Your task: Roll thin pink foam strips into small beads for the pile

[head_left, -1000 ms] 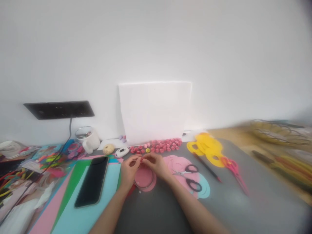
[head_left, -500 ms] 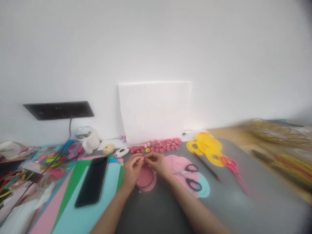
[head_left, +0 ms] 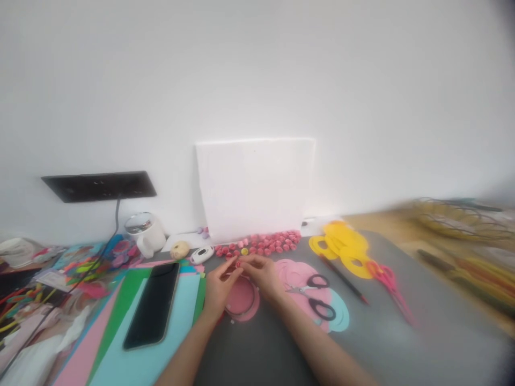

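Note:
My left hand (head_left: pixel 218 287) and my right hand (head_left: pixel 263 276) meet over the dark grey mat, fingertips pinched together. Between them is a small red paper roll (head_left: pixel 238 264), mostly hidden by the fingers. Just below lies a round pink paper piece (head_left: pixel 242 301) with a thin ring on it, partly covered by my left hand. Behind the fingertips spreads a row of small pinkish-red paper rolls (head_left: pixel 273 244), with one yellow roll (head_left: pixel 244 251) among them. Pink paper spirals (head_left: pixel 293 271) and black-handled scissors (head_left: pixel 322 309) lie right of my right hand.
At left, a phone (head_left: pixel 153 305) rests on coloured paper sheets (head_left: pixel 107 327), beside craft clutter (head_left: pixel 52 300). A white mug (head_left: pixel 149 236) stands behind. A white board (head_left: pixel 257 187) leans on the wall. Yellow paper spirals (head_left: pixel 344 246), a pencil (head_left: pixel 345 280) and pink scissors (head_left: pixel 390 289) lie right.
The view has tilted slightly, so things sit a little lower. My fingers have shifted around the pinch, and the red roll now shows between them.

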The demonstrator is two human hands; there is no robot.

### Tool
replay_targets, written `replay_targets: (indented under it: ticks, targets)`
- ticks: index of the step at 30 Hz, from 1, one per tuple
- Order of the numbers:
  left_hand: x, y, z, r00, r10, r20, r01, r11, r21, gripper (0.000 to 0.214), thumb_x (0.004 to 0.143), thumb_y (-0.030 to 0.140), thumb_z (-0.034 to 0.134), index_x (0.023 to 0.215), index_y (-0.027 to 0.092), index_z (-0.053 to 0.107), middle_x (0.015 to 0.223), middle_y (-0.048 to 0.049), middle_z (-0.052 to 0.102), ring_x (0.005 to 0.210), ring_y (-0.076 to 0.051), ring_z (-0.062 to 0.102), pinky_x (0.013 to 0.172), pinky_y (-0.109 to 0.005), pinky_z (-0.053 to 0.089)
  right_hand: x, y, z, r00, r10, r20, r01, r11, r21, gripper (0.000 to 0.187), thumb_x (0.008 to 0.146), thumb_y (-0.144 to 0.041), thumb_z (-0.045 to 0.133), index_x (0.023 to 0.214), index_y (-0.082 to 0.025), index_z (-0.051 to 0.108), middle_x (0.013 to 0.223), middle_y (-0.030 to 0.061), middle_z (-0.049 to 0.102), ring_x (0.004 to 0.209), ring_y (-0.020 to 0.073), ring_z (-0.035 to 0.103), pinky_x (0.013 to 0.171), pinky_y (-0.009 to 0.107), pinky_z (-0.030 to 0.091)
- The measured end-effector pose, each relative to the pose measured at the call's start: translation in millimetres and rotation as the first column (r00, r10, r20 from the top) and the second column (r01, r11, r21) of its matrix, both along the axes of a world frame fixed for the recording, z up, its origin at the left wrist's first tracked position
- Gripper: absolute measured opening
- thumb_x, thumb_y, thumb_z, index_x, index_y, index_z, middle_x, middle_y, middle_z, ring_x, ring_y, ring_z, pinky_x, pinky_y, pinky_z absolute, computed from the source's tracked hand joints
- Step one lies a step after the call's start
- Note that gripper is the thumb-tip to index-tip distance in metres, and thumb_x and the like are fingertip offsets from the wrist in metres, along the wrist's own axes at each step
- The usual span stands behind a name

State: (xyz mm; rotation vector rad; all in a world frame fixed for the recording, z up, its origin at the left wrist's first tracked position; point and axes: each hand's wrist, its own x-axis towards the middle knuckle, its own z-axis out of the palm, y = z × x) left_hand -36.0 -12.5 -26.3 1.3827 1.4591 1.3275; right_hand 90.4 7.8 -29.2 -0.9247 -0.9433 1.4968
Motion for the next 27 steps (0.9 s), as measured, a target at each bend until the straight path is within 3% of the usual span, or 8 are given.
replay_targets:
  ticks: [10,18,21,25,27]
  targets:
    - [-4,2,-4.6,0.998,0.052,-0.034,-0.048,0.994,0.101,0.022,0.071,0.033,0.065,0.084,0.018,0.074,0.088,-0.0068,0.075,0.083,-0.025,0.069,0.079,-0.037,0.055,6,-2,7.2,0.989,0.062,0.135,-0.074,0.994,0.084,0.023,0.059,-0.034,0.075,0.075,-0.017,0.074,0.070,0.0035,0.072,0.066,0.0190,0.066,0.069,0.032,0.054]
    - [-9,7,-9.5,0.998,0.043,-0.041,-0.038,0.994,0.101,0.023,0.071,0.037,0.064,0.081,0.018,0.074,0.081,-0.0059,0.075,0.071,-0.022,0.069,0.068,-0.032,0.057,7,1,13.7,0.946,0.074,0.315,-0.134,0.976,0.170,0.016,0.068,-0.027,0.063,0.078,-0.018,0.073,0.074,0.0036,0.073,0.072,0.0201,0.067,0.068,0.031,0.054]
    - [-8,6,-6.8,0.999,0.023,-0.036,-0.019,0.994,0.104,0.025,0.073,0.039,0.062,0.081,0.018,0.073,0.076,-0.0050,0.074,0.063,-0.019,0.068,0.057,-0.028,0.056,18,1,22.6,0.853,-0.008,0.522,-0.164,0.945,0.282,0.019,0.071,-0.019,0.056,0.081,-0.018,0.073,0.079,0.0035,0.073,0.073,0.0192,0.066,0.066,0.029,0.052]
    - [-7,4,-3.1,0.998,0.012,-0.056,-0.005,0.991,0.132,0.022,0.073,0.037,0.063,0.080,0.019,0.073,0.079,-0.0042,0.074,0.054,-0.016,0.064,0.055,-0.026,0.054,54,-13,38.0,0.637,-0.183,0.749,-0.222,0.887,0.406,0.022,0.072,-0.014,0.053,0.082,-0.020,0.072,0.084,0.0047,0.072,0.074,0.0203,0.064,0.066,0.029,0.049]
    - [-7,3,-2.7,0.996,0.004,-0.086,0.010,0.987,0.160,0.021,0.074,0.037,0.062,0.081,0.020,0.073,0.082,-0.0046,0.073,0.050,-0.014,0.062,0.054,-0.026,0.054,69,-28,40.9,0.513,-0.205,0.834,-0.285,0.875,0.390,0.022,0.072,-0.010,0.052,0.077,-0.020,0.071,0.079,0.0048,0.070,0.072,0.0206,0.063,0.064,0.029,0.048]
